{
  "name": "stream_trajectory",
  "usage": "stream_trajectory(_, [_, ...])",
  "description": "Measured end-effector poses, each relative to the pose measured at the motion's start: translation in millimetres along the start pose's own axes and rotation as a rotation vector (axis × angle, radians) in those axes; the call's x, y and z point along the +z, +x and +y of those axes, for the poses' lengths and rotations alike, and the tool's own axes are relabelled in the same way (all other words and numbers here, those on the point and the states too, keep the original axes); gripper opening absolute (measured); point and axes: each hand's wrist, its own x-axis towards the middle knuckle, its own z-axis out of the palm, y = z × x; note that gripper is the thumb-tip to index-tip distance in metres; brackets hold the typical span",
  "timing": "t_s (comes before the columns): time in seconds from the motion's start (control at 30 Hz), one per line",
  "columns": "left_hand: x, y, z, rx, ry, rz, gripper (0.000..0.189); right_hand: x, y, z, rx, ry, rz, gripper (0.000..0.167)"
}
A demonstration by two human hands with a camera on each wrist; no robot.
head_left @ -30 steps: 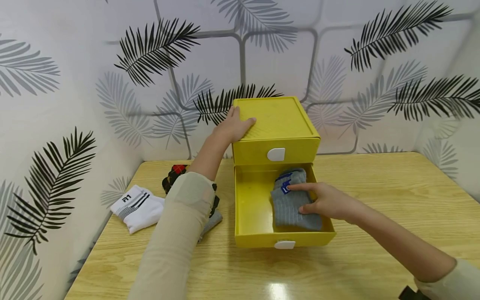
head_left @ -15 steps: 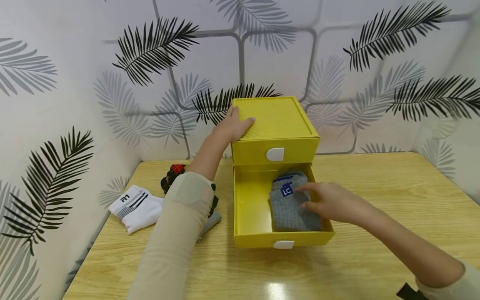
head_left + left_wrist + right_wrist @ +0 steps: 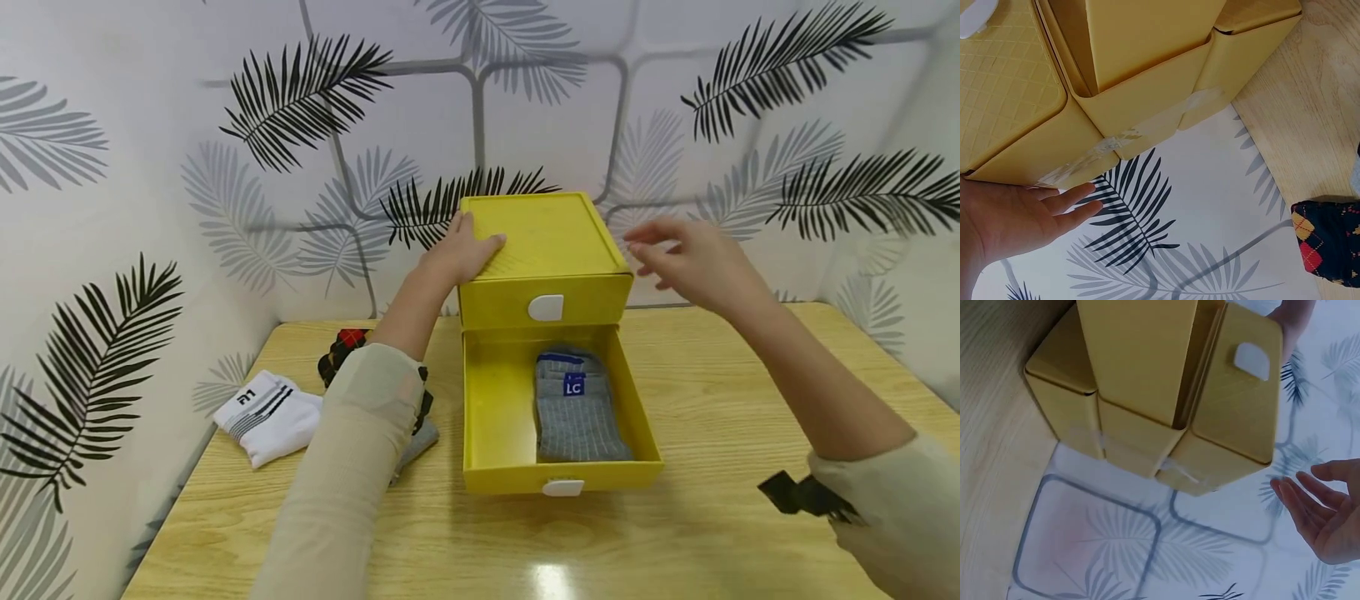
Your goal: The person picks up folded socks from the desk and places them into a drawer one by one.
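A: First entry, the gray socks (image 3: 581,425). Location and lie?
B: One folded bundle, flat in the middle drawer (image 3: 498,400) of the yellow box (image 3: 540,233), toward its right side. Long axis front to back, slightly slanted; blue-banded end toward the rear, near end by the drawer front.
A: Markings?
B: Blue patch reading "LC", upright from the wearer's side. Ribbed knit, pale lengthwise lines.
A: The box?
B: Three tiers, middle one pulled out. Rimmed top, diamond-grid texture on the top drawer's front, rounded white tab (image 3: 546,307), clear tape (image 3: 1116,142) along one side.
A: Hands?
B: Left hand (image 3: 461,250): on the box's top left edge, fingers extended, thumb spread apart. Right hand (image 3: 693,258): raised near the top right edge, fingers loosely bent, holding nothing.
A: Remaining stock?
B: On the wood-grain bench (image 3: 750,383), left: white socks (image 3: 270,419), folded, black stripes, small black mark hard to read; dark socks (image 3: 1329,240) with red and yellow diamonds, partly hidden by the left arm in the head view.
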Motion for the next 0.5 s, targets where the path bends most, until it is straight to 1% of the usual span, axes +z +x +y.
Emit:
stream_trajectory(0.03, [-0.4,-0.1,0.0,0.001,0.001,0.003,0.076,0.1,10.6,2.6,0.005,-0.051,0.035,0.035])
stream_trajectory(0.07, [-0.6,-0.1,-0.1,0.002,0.003,0.007,0.076,1.1,21.2,6.3,0.006,-0.075,0.049,0.037])
stream_trajectory(0.1, [-0.7,0.2,-0.2,0.002,0.004,0.01,0.076,3.1,31.7,10.4,0.009,-0.107,0.048,0.04])
stream_trajectory(0.13, [-0.8,0.3,-0.2,0.001,0.006,0.011,0.076,5.6,41.9,15.3,0.009,-0.133,0.029,0.043])
stream_trajectory(0.23, [0.3,1.6,-0.1,0.003,0.007,0.021,0.076,14.6,66.7,29.1,-0.009,-0.19,-0.086,0.058])
stream_trajectory(0.3, [1.1,2.4,0.1,0.004,0.009,0.021,0.077,19.6,77.3,35.5,-0.028,-0.2,-0.164,0.065])
stream_trajectory(0.4, [1.2,2.7,0.0,0.012,0.017,0.018,0.076,24.5,86.6,41.6,-0.051,-0.196,-0.239,0.067])
stream_trajectory(0.5, [0.1,1.9,-1.3,0.014,0.031,0.017,0.076,27.4,91.1,43.1,-0.041,-0.173,-0.299,0.067])
